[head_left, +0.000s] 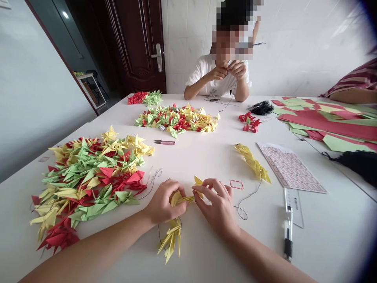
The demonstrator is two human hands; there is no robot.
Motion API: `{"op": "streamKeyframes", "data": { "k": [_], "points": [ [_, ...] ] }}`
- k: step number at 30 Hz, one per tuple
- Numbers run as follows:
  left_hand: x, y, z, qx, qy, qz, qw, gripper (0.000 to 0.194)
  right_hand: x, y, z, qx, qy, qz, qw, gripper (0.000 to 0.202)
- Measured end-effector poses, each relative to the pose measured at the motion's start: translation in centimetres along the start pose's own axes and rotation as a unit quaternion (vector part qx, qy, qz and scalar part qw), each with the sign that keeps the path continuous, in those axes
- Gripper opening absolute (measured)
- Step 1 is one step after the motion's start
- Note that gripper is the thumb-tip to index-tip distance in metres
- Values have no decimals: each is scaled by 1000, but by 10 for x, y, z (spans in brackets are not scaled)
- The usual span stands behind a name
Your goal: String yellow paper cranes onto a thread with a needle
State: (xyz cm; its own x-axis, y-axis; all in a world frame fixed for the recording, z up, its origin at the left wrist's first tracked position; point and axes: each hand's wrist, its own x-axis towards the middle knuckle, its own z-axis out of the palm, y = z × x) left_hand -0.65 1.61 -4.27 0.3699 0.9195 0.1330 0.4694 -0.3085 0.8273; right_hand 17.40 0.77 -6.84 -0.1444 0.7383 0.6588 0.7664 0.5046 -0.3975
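My left hand (165, 200) is closed around yellow folded-paper cranes (176, 198) low over the table's near middle. Just to its right, my right hand (217, 206) pinches a yellow paper crane (198, 181) by thumb and fingertips; the two hands almost meet. Below the left hand, more yellow cranes (171, 239) hang together with a dark thread loop beside them. A string of yellow cranes (252, 162) lies right of my hands, its dark thread (242, 210) curling toward me. Whether a needle is between my fingers is hidden.
A big heap of red, green and yellow cranes (94, 177) lies left; another heap (176, 120) lies farther back. Thread snips (164, 142), a sticker sheet (291, 167), a pen (288, 232) and coloured paper (330, 122) are around. Opposite sits a person in white (203, 72) handling thread.
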Motion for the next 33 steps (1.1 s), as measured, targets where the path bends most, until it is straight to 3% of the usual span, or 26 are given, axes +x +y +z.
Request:
{"op": "streamKeyframes", "data": {
  "k": [4,13,19,25,27,30,31,33],
  "points": [
    [3,0,3,6,12,14,1000,18,1,-1,-1,8,0,-7,1000,15],
    [0,-4,2,-16,34,40,998,9,1,3,1,-11,21,45,999,17],
    [-1,0,-2,-3,-46,43,998,7,1,4,1,11,17,24,1000,18],
    [-3,-6,-6,-180,-122,99,971,43,1,0,-1,58,5,-20,998,22],
    [-4,-8,-5,-185,-70,97,975,48,1,0,-2,76,-1,-23,997,25],
    [-3,-10,-2,-133,72,60,987,36,2,-1,-2,96,-5,-31,995,33],
    [-2,-9,-1,-119,97,43,987,29,2,-2,-2,98,-8,-36,994,36],
    [-1,-9,0,-111,97,24,989,17,2,-2,-2,101,-13,-53,993,39]
  ]
}}
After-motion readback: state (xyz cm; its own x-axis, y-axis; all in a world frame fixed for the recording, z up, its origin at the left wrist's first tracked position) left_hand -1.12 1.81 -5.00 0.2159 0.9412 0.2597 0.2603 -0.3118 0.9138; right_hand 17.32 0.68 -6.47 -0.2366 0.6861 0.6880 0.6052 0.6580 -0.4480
